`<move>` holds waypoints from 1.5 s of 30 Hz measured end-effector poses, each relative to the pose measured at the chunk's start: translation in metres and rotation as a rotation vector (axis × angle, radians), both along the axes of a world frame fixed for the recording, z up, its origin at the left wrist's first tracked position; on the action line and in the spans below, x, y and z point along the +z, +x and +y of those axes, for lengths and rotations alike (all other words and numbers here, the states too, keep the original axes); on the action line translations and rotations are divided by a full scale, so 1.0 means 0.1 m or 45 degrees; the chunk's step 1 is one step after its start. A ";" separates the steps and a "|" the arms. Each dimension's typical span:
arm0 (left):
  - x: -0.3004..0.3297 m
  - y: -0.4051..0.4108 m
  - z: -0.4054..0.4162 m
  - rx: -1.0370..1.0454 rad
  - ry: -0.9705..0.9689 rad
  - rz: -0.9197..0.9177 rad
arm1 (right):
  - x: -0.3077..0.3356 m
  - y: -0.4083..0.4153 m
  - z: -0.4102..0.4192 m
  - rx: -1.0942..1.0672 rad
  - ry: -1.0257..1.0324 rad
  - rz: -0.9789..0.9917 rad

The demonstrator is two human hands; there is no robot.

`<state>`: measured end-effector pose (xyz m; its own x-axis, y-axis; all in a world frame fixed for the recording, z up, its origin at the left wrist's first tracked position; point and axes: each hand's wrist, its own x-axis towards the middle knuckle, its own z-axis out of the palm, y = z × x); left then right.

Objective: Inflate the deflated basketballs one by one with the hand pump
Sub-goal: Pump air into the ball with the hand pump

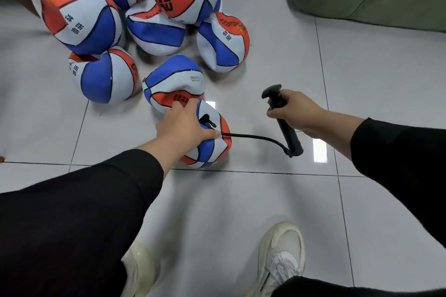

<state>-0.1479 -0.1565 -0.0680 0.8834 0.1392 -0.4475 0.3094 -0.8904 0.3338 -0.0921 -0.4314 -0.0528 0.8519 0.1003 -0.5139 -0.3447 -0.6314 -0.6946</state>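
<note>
While our left hand [183, 125] grips the basketball [207, 142] on the floor [265, 200], its hose [255, 138] runs rightward. Our right hand [294, 111] holds the pump [287, 132].

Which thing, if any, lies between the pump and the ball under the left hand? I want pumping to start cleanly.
Nothing visible: the hose runs free over bare floor from the pump to the ball.
</note>
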 end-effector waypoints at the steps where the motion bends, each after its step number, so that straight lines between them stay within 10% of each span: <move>1: 0.01 -0.04 0.00 -0.018 0.022 -0.018 | 0.08 0.01 0.03 0.053 -0.065 -0.027; 8: 0.18 -0.08 -0.13 0.017 0.004 -0.119 | 0.65 0.06 0.21 0.205 -0.263 -0.093; 21: 0.51 -0.32 -0.15 -0.372 0.306 -0.601 | 0.02 -1.11 0.71 -0.653 0.293 0.181; 34: 0.03 -0.93 0.21 -0.446 0.208 -0.444 | -0.07 -1.24 0.76 0.584 -0.673 -0.387; 45: -0.08 -0.84 0.53 -0.247 0.076 -0.032 | -0.14 -1.30 0.63 -0.638 -0.243 0.007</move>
<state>-0.2319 -0.1031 -0.0763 0.9070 -0.0093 -0.4211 0.1221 -0.9510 0.2840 -0.2217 -0.3686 -0.0671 0.7689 -0.4136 -0.4877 -0.6394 -0.5037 -0.5810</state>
